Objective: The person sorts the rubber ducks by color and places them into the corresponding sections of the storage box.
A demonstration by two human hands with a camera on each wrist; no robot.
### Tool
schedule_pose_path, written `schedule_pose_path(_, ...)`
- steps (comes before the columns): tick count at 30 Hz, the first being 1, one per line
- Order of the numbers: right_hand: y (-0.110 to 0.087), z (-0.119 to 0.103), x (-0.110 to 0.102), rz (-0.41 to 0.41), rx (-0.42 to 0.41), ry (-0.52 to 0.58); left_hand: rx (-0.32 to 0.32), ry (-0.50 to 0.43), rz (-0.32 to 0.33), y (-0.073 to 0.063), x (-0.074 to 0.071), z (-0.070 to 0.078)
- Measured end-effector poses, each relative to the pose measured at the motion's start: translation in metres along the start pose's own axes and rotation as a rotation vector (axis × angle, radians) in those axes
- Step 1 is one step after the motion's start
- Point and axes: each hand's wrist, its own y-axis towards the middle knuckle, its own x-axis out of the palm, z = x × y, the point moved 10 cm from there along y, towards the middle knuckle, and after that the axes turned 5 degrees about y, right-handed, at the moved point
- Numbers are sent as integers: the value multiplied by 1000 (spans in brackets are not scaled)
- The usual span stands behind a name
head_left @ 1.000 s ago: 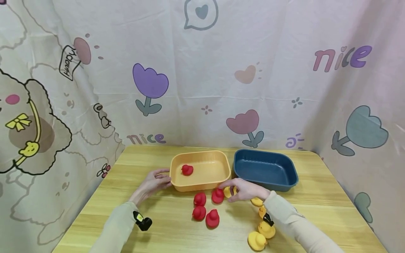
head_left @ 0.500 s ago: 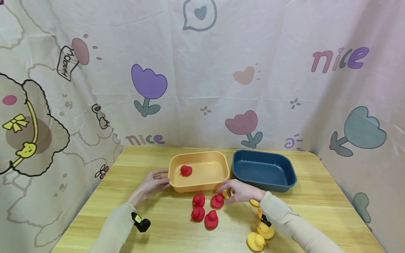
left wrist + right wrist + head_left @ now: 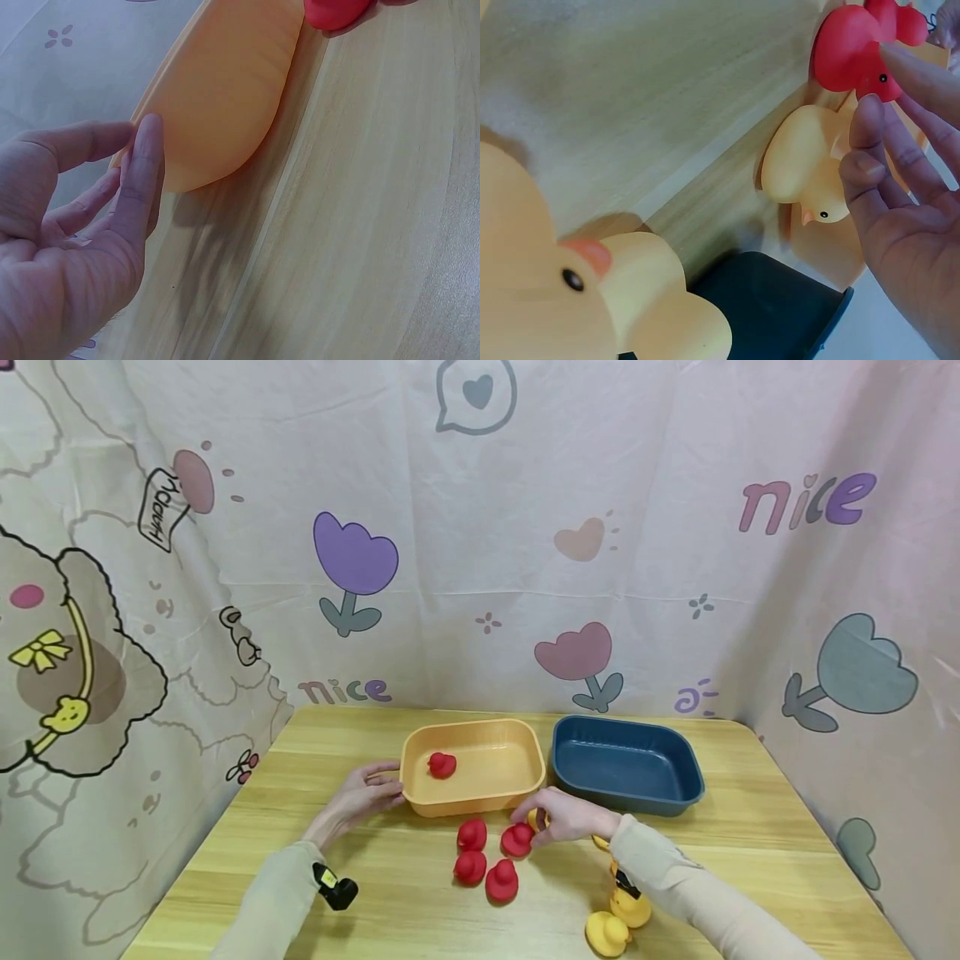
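In the head view my left hand (image 3: 365, 794) is at the left end of a light orange tray (image 3: 472, 804), its loosely extended fingers touching the outer wall near the rim. Inside the tray lies one red rubber duck (image 3: 442, 766). In front of the tray, my right hand (image 3: 566, 816) pinches another red rubber duck (image 3: 516, 841) by the head between thumb and fingers, as the right wrist view also shows. A yellow rubber duck (image 3: 799, 154) sits beside those fingers, partly hidden behind the hand in the head view.
A dark blue tray (image 3: 628, 768) stands right of the orange one. Three red ducks (image 3: 470, 867) lie in front of the orange tray. Several yellow ducks (image 3: 607, 934) are near and under my right forearm. A printed cloth (image 3: 480, 568) hangs behind the wooden table (image 3: 360, 893).
My right hand has closed in on the red duck, which has shifted slightly toward me. The left hand stays at the orange tray's end.
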Motion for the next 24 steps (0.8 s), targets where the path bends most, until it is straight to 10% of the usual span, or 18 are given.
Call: schedule_pose_path(24,1,0,-1,23,-21,-14,1,6,-2,0,0,0)
